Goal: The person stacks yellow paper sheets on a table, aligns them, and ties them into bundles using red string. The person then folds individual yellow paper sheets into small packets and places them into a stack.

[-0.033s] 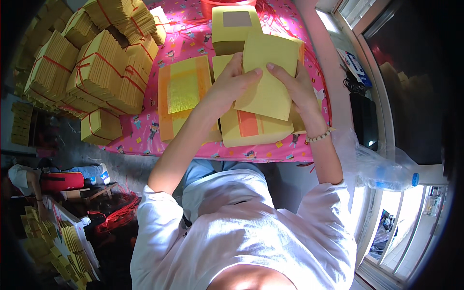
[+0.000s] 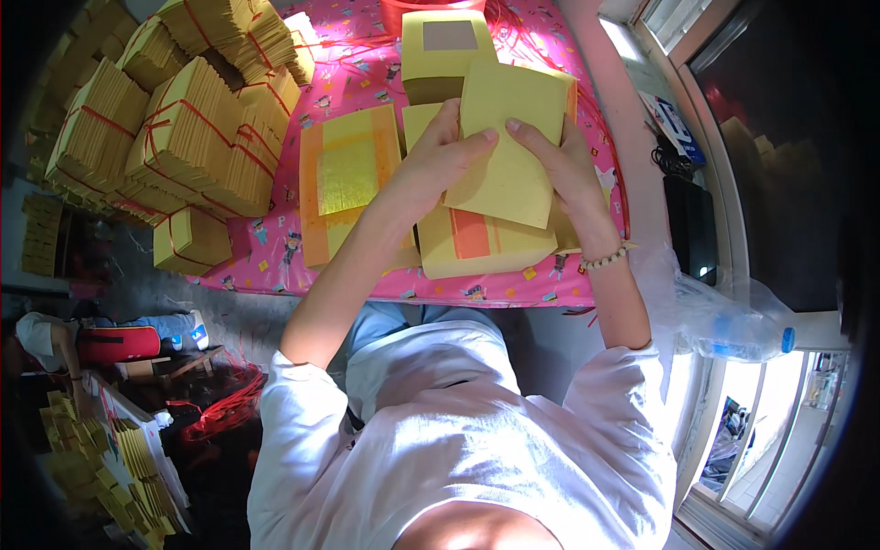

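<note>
Between my hands is a thin yellow paper stack (image 2: 509, 174), tilted a little, its number of sheets hard to tell. My left hand (image 2: 449, 151) grips its left edge with the thumb on top. On the right edge, my right hand (image 2: 564, 165) holds it the same way, thumb on the face, a beaded bracelet on the wrist. Beneath lies a thick yellow paper stack (image 2: 532, 252) with an orange patch, partly covered. To the left rests a yellow stack with orange bands and a shiny gold panel (image 2: 353, 174). Behind stands another block of yellow paper (image 2: 426, 82) with a greyish rectangle on top.
Yellow bundles tied with red string (image 2: 183, 128) pile up at the table's left. The pink patterned tablecloth (image 2: 440, 291) carries a red basket (image 2: 431, 14) and red strings at the back. Plastic bottles (image 2: 742, 335) stand at right by the window. Another person (image 2: 55, 344) sits far left.
</note>
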Motion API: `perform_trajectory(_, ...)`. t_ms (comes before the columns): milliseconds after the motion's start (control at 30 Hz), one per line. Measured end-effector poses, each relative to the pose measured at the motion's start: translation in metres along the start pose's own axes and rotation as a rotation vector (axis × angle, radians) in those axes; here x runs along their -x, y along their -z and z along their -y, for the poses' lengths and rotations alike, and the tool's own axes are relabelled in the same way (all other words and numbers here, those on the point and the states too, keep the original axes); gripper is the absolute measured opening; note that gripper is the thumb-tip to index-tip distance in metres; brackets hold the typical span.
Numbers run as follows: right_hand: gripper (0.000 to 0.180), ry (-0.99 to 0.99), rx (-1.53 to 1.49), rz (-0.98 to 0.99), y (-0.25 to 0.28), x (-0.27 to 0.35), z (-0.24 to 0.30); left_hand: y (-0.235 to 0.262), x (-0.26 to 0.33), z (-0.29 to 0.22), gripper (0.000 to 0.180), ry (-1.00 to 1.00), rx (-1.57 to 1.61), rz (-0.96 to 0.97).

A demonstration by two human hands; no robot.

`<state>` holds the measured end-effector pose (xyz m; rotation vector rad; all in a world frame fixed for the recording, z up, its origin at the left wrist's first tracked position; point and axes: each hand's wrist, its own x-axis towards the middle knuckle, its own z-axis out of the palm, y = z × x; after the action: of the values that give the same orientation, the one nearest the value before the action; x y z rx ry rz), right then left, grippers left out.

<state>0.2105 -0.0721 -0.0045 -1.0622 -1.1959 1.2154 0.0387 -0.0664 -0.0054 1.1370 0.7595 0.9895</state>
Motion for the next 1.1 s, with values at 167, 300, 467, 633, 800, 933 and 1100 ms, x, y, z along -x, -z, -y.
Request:
perform_trajectory(167, 0.044, -0.004, 0.029, 0.006, 0.000, 0.001, 0.001, -0.003, 0.003, -0.006, 0.043, 0.014, 0.022, 0.006)
perform_trajectory(300, 0.047, 0.194, 0.160, -0.014, -0.001, 0.004, 0.002, -0.004, 0.003, 0.003, 0.042, -0.178, -0.049, -0.009)
perform_trajectory(467, 0.054, 0.344, 0.232, 0.142, 0.004, 0.022, -0.002, -0.011, 0.018, 0.030, 0.039, -0.480, -0.130, -0.071)
perform_trajectory(633, 0.051, 0.307, 0.229, 0.146, 0.005, 0.027, -0.004, -0.012, 0.021, 0.038, 0.040, -0.501, -0.119, -0.062)
perform_trajectory(800, 0.047, 0.324, 0.200, 0.160, 0.004, 0.025, 0.000, -0.011, 0.020, 0.038, 0.040, -0.518, -0.174, -0.058)
perform_trajectory(933, 0.040, 0.260, 0.125, 0.160, 0.007, 0.031, 0.010, -0.017, 0.028, 0.028, 0.042, -0.475, -0.110, -0.045)
perform_trajectory(1100, 0.029, 0.166, 0.149, 0.115, 0.011, 0.045, 0.019, -0.029, 0.041, 0.020, 0.044, -0.397, -0.038, -0.046)
